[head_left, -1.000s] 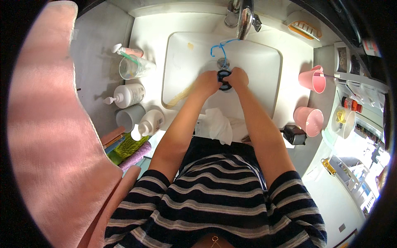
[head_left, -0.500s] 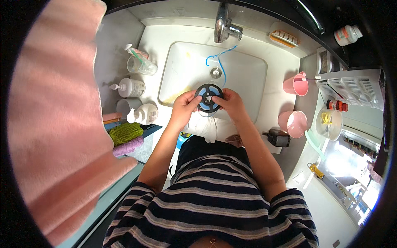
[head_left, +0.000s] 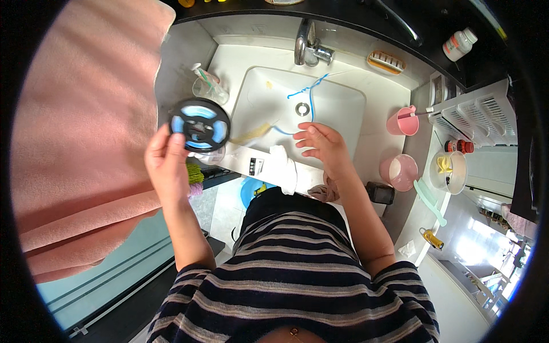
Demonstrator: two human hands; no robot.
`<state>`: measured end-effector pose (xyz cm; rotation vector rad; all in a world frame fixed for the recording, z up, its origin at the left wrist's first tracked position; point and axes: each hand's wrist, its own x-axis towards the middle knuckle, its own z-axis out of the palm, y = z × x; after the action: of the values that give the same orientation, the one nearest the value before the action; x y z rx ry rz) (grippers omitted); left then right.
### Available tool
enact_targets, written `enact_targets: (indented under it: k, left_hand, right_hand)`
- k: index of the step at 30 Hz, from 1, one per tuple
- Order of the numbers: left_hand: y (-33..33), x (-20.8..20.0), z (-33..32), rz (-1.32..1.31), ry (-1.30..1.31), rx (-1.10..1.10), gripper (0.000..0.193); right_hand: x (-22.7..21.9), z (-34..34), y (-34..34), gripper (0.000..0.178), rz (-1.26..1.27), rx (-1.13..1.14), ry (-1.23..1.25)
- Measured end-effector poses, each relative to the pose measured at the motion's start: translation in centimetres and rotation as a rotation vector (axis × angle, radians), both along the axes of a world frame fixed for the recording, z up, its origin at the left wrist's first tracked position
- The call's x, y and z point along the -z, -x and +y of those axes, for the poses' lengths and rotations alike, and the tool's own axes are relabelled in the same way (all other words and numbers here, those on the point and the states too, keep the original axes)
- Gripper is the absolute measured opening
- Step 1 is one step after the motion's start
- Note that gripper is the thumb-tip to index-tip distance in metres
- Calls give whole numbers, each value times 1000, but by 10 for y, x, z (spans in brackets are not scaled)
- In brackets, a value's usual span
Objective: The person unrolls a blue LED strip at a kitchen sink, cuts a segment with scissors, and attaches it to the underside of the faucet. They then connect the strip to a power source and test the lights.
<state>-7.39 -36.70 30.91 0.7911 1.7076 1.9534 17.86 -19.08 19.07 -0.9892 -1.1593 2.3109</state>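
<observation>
My left hand [head_left: 166,163] grips the near rim of a black spool [head_left: 200,127], with the thumb on its face. Light blue strip shows through the spool's openings. The spool is raised at the left of the sink, in front of the bottles there. Above the near right part of the sink [head_left: 243,106], my right hand [head_left: 326,147] is open with its fingers spread and nothing in them. A loose blue strip [head_left: 313,106] lies across the basin by the drain, its far end near the faucet. Beside the sink's near edge hangs a white cloth [head_left: 280,170].
A chrome faucet [head_left: 306,46] stands behind the sink, and an orange-and-white soap dish [head_left: 386,63] sits far right. Two pink cups [head_left: 399,172] stand on the right counter. At left hang a large pink towel [head_left: 91,114] and, beyond the spool, a clear cup [head_left: 209,90] stands.
My left hand has carried the spool left and up from over the sink's near edge. My right hand has let go of it and opened. The view has shifted slightly.
</observation>
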Motion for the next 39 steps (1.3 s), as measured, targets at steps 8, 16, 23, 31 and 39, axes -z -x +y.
enact_targets:
  k: [8, 16, 23, 31, 39]
  left_hand:
    - [54, -75, 13, 45, -494, -11, 25]
    - [93, -108, 14, -83, -748, 230, 26]
    - [98, -101, 7, 139, -475, 169, 37]
    - [82, -52, 37, 64, -287, 215, 32]
    - [75, -6, 84, -79, -38, 467, 30]
  right_hand:
    - [32, 2, 31, 45, -188, 161, 167]
    - [105, 66, 112, 71, 90, 445, 668]
    - [114, 91, 125, 29, 279, 610, 666]
    - [-3, 67, 77, 34, 219, 593, 161]
    - [-66, 73, 99, 32, 133, 527, -99]
